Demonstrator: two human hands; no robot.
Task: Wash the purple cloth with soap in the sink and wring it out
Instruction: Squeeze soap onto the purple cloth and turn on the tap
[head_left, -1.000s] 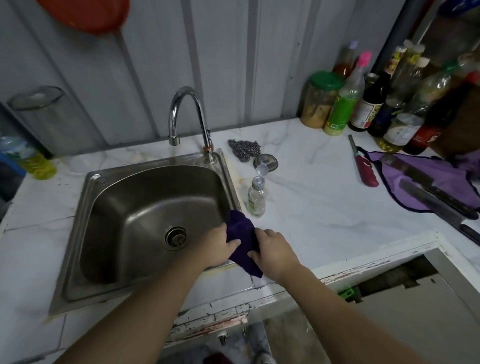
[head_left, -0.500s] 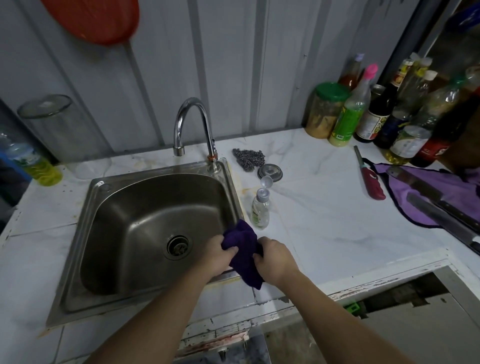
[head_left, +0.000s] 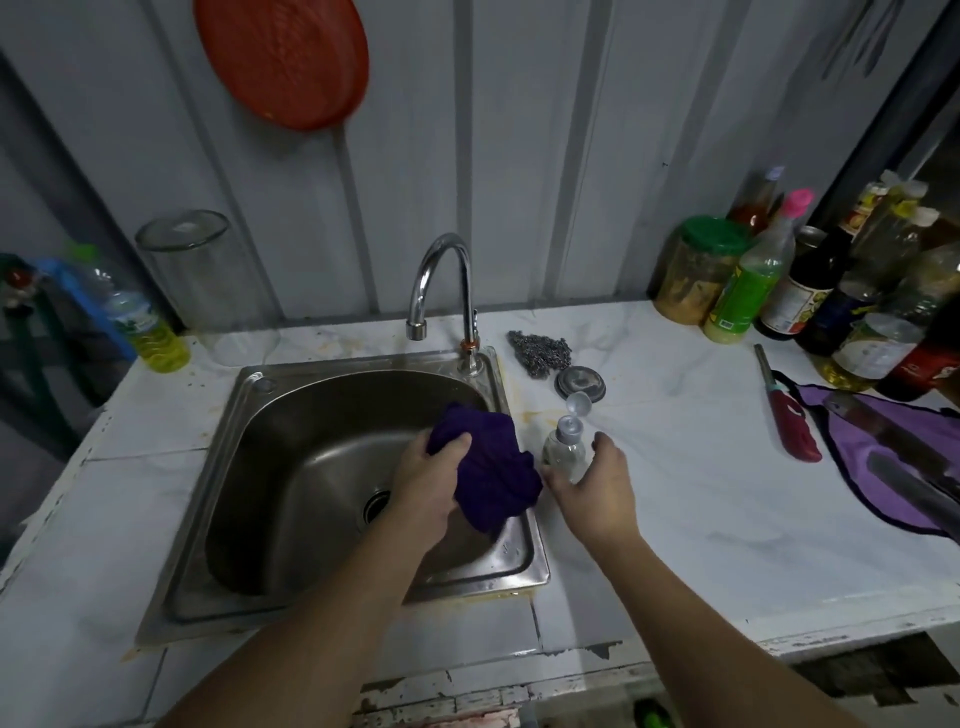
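cloth (head_left: 493, 467) over sink (head_left: 270, 467) right side; soap bottle (head_left: 563, 447) just right, faucet (head_left: 441, 291) behind

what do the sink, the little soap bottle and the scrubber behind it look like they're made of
Sink: apparently stainless steel with a brushed finish, grey with soft reflections. Soap bottle: clear plastic, by its see-through body and open flip cap. Scrubber: likely steel wool, a tangled grey metallic wad.

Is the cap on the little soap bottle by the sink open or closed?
Open. The soap bottle stands upright, its flip cap tipped back off the nozzle; the right hand reaches around it.
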